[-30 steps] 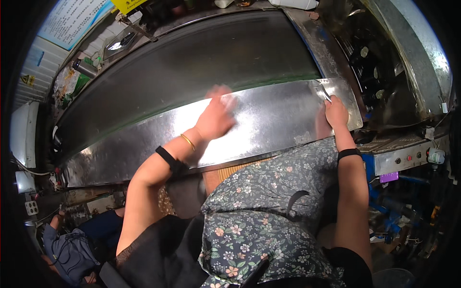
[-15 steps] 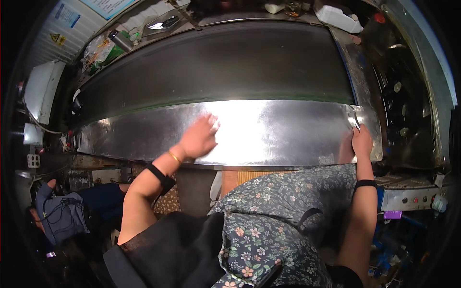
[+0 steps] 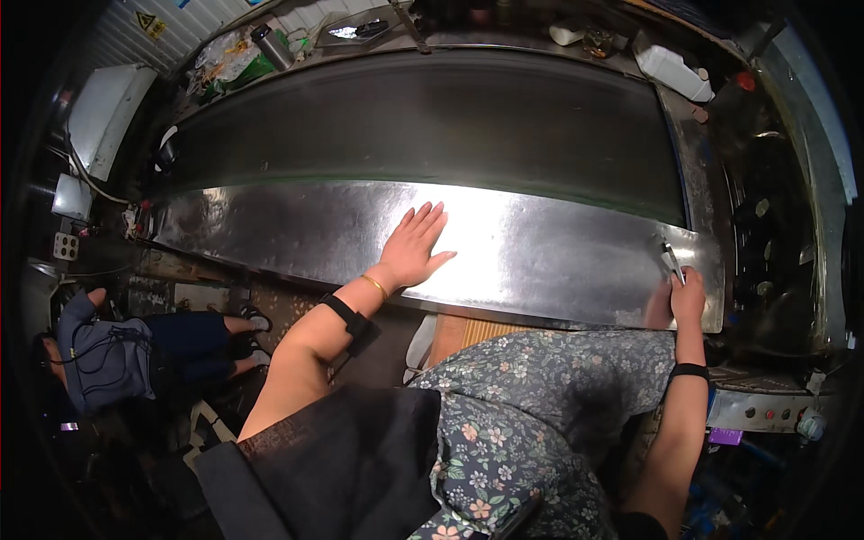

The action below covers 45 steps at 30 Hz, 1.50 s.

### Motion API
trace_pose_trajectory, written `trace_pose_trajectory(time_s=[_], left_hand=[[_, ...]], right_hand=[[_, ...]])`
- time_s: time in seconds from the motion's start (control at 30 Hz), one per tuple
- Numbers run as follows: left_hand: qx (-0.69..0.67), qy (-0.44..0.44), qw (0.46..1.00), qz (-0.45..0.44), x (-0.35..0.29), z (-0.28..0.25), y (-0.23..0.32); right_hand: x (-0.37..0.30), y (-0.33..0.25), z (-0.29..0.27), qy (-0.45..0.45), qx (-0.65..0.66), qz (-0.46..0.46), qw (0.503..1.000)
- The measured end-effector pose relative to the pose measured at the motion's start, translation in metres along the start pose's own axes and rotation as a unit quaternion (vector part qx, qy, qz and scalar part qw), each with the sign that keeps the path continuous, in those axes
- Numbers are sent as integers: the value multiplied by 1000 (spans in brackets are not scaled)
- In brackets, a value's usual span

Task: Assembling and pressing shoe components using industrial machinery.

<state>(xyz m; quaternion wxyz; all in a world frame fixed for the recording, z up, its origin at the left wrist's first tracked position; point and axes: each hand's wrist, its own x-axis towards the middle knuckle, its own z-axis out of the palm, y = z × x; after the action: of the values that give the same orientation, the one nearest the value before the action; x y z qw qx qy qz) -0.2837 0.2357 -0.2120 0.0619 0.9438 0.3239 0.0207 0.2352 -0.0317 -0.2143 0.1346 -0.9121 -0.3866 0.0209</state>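
My left hand (image 3: 416,247) lies flat on the shiny metal plate (image 3: 306,216), its fingers stretched out and the thumb apart, holding nothing. Toward the plate's right end, my right hand (image 3: 688,295) is closed around a slim silver tool that looks like tweezers (image 3: 672,261). Its tips point away from me, over the plate. Behind the plate runs a wide dark conveyor belt (image 3: 432,117) with a greenish front edge.
A steel cup (image 3: 272,47) and a tray (image 3: 358,30) stand on the far ledge, with a white plastic jug (image 3: 673,67) at far right. A control panel (image 3: 756,410) is by my right forearm. Another person (image 3: 112,355) sits at lower left.
My left hand, blurred by motion before, now rests still with its fingers spread. My right hand keeps hold of the tweezers. The whole view has shifted and turned slightly.
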Motion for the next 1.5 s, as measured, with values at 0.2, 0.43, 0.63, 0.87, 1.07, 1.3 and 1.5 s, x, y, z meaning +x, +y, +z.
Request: trace_pose_trajectory(time_s=[0.2, 0.43, 0.63, 0.87, 1.07, 1.3, 1.5], left_hand=[[-17, 18, 1000, -15, 5, -8, 1], [-13, 25, 999, -15, 3, -3, 4], [-29, 47, 998, -3, 7, -2, 4], [-22, 50, 998, -7, 9, -2, 8], [-25, 51, 998, -9, 10, -1, 9], [-6, 50, 999, -10, 11, 1, 8], [-3, 61, 998, -4, 10, 4, 5]], right_hand=[[-5, -28, -6, -38, 63, -128, 989], [-13, -53, -23, -92, 117, -147, 978], [-12, -50, -25, -97, 77, -169, 978], [-10, -39, -20, -40, 26, -215, 975], [2, -40, -17, -93, -51, -253, 962], [-13, -61, -27, -88, 33, -299, 950], [-17, -67, -23, -152, -71, -300, 939]])
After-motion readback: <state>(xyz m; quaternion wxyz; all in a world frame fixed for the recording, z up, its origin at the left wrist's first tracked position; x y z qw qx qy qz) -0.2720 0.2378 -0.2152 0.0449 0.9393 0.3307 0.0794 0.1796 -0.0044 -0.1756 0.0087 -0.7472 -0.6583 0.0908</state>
